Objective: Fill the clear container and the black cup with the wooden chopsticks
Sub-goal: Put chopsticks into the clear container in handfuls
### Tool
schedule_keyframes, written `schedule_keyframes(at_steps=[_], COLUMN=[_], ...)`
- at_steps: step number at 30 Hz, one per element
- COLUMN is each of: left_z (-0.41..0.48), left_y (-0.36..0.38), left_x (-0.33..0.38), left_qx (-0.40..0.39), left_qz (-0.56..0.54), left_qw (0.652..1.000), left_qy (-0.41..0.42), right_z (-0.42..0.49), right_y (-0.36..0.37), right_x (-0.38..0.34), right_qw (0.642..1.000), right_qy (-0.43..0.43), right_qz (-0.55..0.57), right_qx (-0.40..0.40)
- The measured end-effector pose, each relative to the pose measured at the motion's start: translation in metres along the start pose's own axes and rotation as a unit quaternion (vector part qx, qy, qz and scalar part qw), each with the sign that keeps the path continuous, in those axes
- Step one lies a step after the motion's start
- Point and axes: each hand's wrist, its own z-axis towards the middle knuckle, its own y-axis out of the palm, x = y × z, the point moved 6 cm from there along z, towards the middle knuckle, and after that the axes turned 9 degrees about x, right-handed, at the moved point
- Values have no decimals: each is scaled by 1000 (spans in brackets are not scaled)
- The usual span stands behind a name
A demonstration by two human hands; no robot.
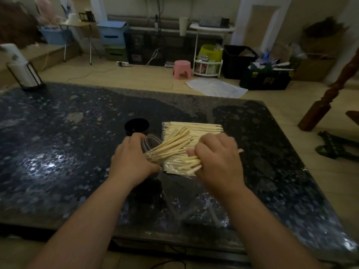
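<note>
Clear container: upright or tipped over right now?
Tipped. The left hand holds the clear container on its side, mouth facing right; chopsticks fan out of it nearly level.

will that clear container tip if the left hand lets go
Probably: the clear container is tilted in the left hand, chopsticks fanning past its rim, so it looks top-heavy. Round and smooth, it may also roll or slip.

Head view looks forward and down (close) onto the table [58, 133].
</note>
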Motion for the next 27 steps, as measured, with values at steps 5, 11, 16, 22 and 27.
schedule_keyframes(at_steps=[5, 11, 16, 22, 27], left_z=[-2, -5, -5, -3, -3], left_y=[0, 1, 1, 2, 4], left_x=[2, 5, 4, 5, 6], left_qx=[-14, -25, -15, -17, -30], left_qz=[-7, 0, 0, 0, 7], left_qw=[1000, 1000, 1000, 1000, 999], left_qy=[3, 10, 12, 22, 39], right_z=[4, 5, 5, -2, -5], right_y=[-17, -11, -3, 11, 20], right_x=[11, 19, 23, 21, 26], right_qw=[993, 957, 901, 852, 843], right_qy=[51, 200, 296, 393, 417], right_qz=[49, 195, 294, 342, 338], right_qx=[93, 84, 117, 52, 23])
